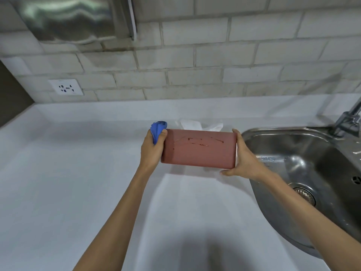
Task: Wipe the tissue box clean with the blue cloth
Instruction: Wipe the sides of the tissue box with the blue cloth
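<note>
Head view: the pink tissue box (pixel 199 148) is held above the counter, just left of the sink (pixel 304 159); left hand (pixel 153 148) grips its end, clutching the bunched blue cloth (pixel 158 129); right hand (pixel 242 158) clasps the other end.

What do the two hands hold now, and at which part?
Both hold the tissue box by its short ends: the right hand at the sink-side end, the left hand at the other end, with the bunched blue cloth also in its grip.

The white worktop (pixel 78 173) lies bare left of the tissue box (pixel 199 149); the sink (pixel 293 145) and tap (pixel 349 118) crowd its right side.
</note>
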`<state>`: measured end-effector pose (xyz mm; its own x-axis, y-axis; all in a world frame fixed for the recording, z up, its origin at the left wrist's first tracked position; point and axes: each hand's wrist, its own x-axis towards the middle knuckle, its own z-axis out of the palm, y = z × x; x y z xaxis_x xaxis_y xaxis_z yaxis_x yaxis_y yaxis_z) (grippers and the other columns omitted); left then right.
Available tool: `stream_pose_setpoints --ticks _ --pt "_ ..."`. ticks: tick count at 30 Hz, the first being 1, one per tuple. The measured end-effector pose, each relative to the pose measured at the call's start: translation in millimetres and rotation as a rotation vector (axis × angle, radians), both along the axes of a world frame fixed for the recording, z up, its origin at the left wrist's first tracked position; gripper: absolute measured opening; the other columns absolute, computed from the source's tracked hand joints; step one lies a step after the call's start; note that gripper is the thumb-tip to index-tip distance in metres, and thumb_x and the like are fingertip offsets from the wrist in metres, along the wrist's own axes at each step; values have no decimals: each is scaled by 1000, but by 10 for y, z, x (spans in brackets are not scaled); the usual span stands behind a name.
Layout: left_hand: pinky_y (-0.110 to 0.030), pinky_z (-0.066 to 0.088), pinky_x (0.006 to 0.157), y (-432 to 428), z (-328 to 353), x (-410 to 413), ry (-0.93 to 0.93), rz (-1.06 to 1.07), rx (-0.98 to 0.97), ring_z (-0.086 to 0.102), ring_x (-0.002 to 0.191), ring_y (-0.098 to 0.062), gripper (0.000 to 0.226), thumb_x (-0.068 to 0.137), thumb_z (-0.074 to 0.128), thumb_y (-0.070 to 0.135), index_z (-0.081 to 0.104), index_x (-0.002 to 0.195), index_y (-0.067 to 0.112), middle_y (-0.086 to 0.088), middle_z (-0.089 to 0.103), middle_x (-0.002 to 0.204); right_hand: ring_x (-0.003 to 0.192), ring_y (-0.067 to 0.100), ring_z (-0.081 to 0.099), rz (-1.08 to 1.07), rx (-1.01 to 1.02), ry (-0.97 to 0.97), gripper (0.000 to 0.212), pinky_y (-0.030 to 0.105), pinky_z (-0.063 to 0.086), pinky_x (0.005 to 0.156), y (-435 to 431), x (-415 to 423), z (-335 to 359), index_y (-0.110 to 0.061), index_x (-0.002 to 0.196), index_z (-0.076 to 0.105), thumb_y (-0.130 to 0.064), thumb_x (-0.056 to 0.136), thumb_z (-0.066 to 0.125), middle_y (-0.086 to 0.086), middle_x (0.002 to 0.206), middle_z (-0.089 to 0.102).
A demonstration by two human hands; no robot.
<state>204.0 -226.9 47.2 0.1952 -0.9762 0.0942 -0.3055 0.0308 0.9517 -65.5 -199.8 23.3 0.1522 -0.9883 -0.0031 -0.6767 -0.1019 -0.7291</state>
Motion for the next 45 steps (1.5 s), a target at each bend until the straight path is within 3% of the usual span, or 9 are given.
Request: stream_pose_setpoints --ticks 6,9,12,15,22,28,32,39,45 --pt "-21 44 66 -146 56 31 567 132 157 58 73 -8 44 96 34 51 58 74 21 5 62 77 103 18 55 16 -117 -16 118 23 47 82 -81 -50 4 -28 142 10 -16 52 84 -9 124 44" --pt "-24 44 69 -249 70 -98 239 183 32 55 70 -15 34 92 56 36 56 80 4 -4 57 77 92 17 56 15 -132 -32 105 9 43 67 -133 -61 6 -31 133 18 -18 50 83 -15 111 48" --pt "-35 40 101 -253 17 -296 -135 202 -26 47 122 -30 56 90 57 37 41 136 8 -9 56 129 88 15 55 -1 -128 -66 100 11 45 66 -161 -65 -17 -33 128 22 -19 49 81 -17 106 48" --pt "-49 32 111 -207 -66 -345 -434 144 -130 36 134 -35 64 95 45 38 19 150 17 -7 39 150 88 12 54 -14 -130 -70 99 10 44 66 -164 -72 -17 -33 127 23 -20 47 81 -14 103 49" --pt "-26 39 78 189 -445 -256 -502 133 -306 42 124 -29 56 97 44 32 25 149 22 -11 43 143 92 19 53 0 -135 -82 93 28 48 74 -155 -80 14 -23 125 28 -15 49 81 -4 107 50" --pt "-27 38 78 -43 -296 -270 -492 181 -302 41 121 -32 51 97 46 27 32 146 23 -14 46 138 82 17 49 18 -148 -102 80 28 45 69 -140 -84 29 -21 114 33 -12 50 80 -7 98 47" --pt "-45 47 91 -197 -145 -392 -671 166 -350 43 118 -38 49 96 47 33 40 143 20 -17 45 142 89 21 52 23 -149 -114 83 33 48 74 -140 -91 24 -20 118 33 -13 49 80 -4 103 49" --pt "-47 46 95 297 -620 -169 -849 67 -511 38 119 -36 49 90 42 32 41 138 22 -22 47 140 92 19 52 33 -148 -110 85 30 47 74 -189 -105 15 -22 118 32 -15 48 80 -5 104 48" --pt "-50 43 98 -20 -252 -387 -770 129 -348 43 121 -47 50 90 43 21 46 140 18 -27 40 144 95 24 51 34 -157 -122 85 30 46 76 -226 -109 -2 -22 117 31 -12 50 82 -1 106 50"
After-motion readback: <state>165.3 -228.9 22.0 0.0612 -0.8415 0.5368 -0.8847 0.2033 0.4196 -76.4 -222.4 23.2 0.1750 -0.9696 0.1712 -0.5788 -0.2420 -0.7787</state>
